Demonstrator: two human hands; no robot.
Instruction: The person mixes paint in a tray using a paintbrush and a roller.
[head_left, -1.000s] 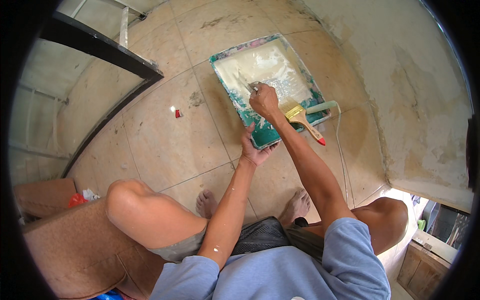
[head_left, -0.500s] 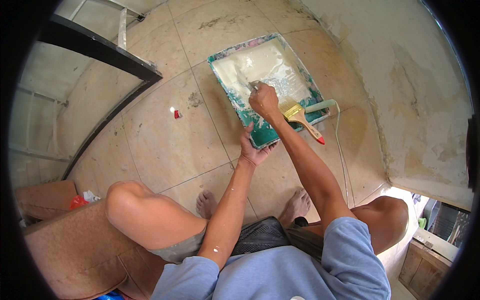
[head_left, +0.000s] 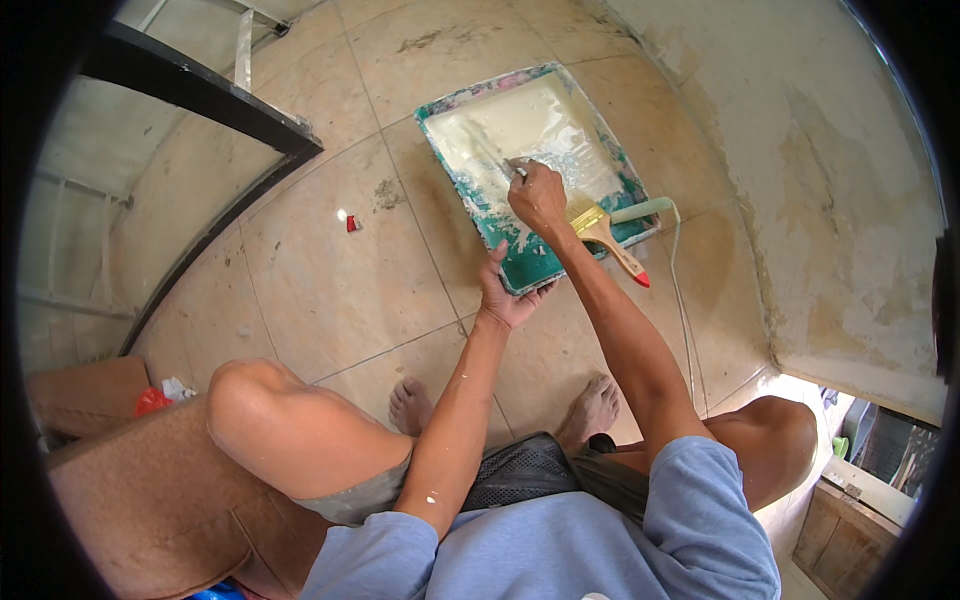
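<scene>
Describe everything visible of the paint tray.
The paint tray is rectangular, green and plastic-looking, its rim crusted with dried-looking paint. Glossy cream paint covers the far part and streaks the nearer green. It is angled over the tiled floor; whether it's partly lifted is unclear. The left hand grips its near left corner; a paintbrush lies across its near edge.
</scene>
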